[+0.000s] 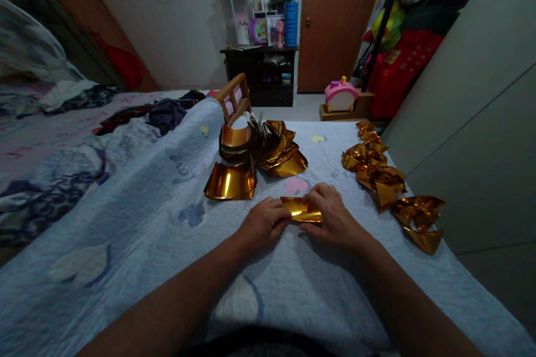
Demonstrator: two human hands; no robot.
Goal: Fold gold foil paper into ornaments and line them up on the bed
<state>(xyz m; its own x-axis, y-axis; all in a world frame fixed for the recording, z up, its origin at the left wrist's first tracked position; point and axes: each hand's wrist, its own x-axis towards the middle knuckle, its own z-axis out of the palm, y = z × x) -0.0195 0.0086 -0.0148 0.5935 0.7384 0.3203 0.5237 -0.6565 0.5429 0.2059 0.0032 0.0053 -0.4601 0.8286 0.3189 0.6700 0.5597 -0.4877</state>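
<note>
A shiny gold foil sheet (302, 211), folded or curled into a narrow strip, lies between my hands just over the blue cloth. My left hand (264, 222) grips its left end between thumb and fingers. At the other end, my right hand (329, 213) pinches the sheet, its fingers bent over the top edge. Beyond the left hand rests a fanned stack of gold foil sheets (231, 181). More gold sheets (287, 159) spread to the right of that stack. Off to the right runs a row of folded gold foil pieces (379, 175).
A patterned blue cloth (154, 256) covers the surface beneath my hands. A small wooden frame (234, 97) stands behind the stacks. Rumpled clothes (167, 111) lie at left. A pale cabinet (473, 122) borders the right edge. Farther back are a dark shelf (262, 78) and a pink toy (341, 96).
</note>
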